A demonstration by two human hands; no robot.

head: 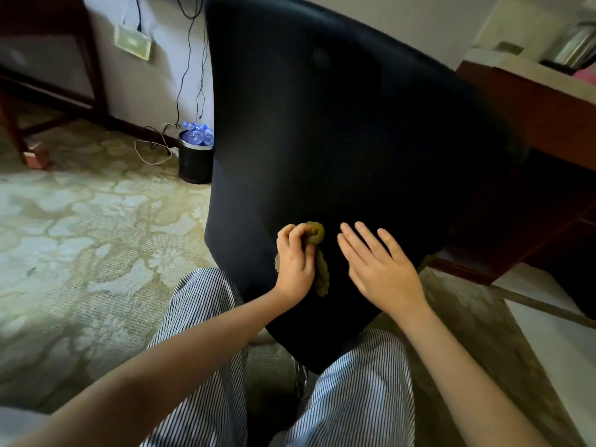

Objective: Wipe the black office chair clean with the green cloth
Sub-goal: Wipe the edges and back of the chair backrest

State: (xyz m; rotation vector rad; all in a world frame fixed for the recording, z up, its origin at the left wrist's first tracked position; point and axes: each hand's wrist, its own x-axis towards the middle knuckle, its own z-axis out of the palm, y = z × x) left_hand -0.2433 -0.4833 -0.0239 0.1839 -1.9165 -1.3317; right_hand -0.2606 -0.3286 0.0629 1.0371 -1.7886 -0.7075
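The black office chair (338, 140) fills the middle of my view, directly in front of my knees. Its smooth, matte, very dark panel is broad at the far end and narrows toward me. Its long axis runs from my lap up and away, leaning a little to the left, with a faint round dimple near the far end.

The green cloth (317, 235) is olive and bunched into a thick twist against the lower part of the panel. One rolled end pokes out above my fingers and a crumpled tail hangs down past my wrist, so it lies lengthwise along the chair.

My left hand (295, 262) is curled tightly around the cloth. My right hand (380, 266) is just beside it, fingers straight and slightly spread over the panel; I cannot tell if it touches.

My striped trousers (206, 333) show below. A black waste bin (195, 162) stands on the patterned carpet (80, 221) to the left.
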